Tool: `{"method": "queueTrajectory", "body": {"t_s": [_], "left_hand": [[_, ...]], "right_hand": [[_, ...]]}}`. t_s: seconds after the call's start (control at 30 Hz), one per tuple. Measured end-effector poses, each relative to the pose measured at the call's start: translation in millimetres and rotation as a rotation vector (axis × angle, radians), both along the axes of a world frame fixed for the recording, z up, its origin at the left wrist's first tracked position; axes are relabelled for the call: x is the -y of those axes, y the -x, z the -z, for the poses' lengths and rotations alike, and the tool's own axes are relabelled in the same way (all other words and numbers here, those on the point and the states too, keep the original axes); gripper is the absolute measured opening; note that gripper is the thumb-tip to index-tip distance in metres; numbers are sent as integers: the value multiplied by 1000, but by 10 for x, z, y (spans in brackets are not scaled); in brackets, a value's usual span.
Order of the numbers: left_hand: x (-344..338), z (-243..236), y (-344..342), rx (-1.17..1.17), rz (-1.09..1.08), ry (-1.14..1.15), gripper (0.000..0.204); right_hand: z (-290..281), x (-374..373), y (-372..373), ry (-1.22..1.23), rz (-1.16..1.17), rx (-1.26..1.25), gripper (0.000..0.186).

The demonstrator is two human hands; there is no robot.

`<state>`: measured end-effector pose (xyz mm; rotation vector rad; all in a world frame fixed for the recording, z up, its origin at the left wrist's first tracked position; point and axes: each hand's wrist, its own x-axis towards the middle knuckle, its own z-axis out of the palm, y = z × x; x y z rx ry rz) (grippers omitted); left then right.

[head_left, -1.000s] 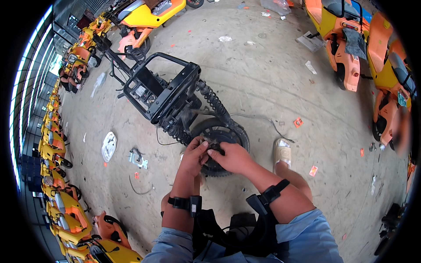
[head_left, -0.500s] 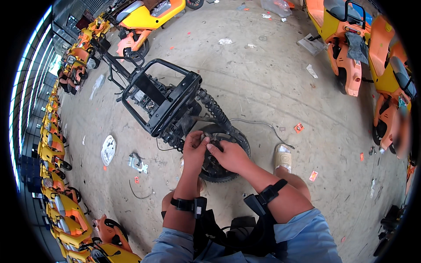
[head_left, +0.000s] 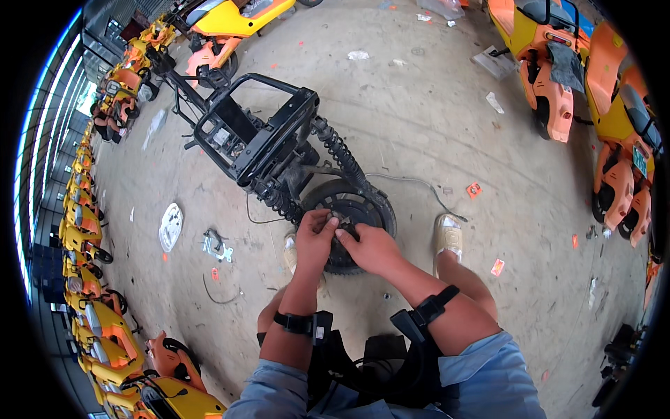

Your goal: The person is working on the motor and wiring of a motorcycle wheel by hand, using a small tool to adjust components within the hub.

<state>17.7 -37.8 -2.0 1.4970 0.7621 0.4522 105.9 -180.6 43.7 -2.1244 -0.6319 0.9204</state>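
My left hand (head_left: 316,234) and my right hand (head_left: 371,250) are close together over the rear wheel (head_left: 382,207) of a stripped scooter. Both have bent fingers and thumbs pinched around something small and dark, which the fingers mostly hide. I cannot make out what it is. Beyond my hands stands the scooter's bare black frame (head_left: 276,143). A coil-spring shock absorber (head_left: 340,152) slants down to the wheel, and a second shock absorber (head_left: 280,203) sits on the frame's left side. The wheel's near part is covered by my hands.
A thin cable (head_left: 412,180) trails over the floor to the right. Left of the frame lie a white oval cover (head_left: 171,228) and a metal bracket (head_left: 218,246). Yellow and orange scooters (head_left: 551,84) stand on both sides. My right foot (head_left: 449,236) is beside the wheel.
The view has shifted slightly, so the frame and wheel sit a little differently in it. My hands stay pinched together, with the right hand slightly farther right.
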Motion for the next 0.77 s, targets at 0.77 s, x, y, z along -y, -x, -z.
{"method": "queueTrajectory", "body": {"t_s": [0.77], "left_hand": [[259,6,277,-16,-61,-107,16]], "right_hand": [[41,-14,270,30,-106,6,60]]}}
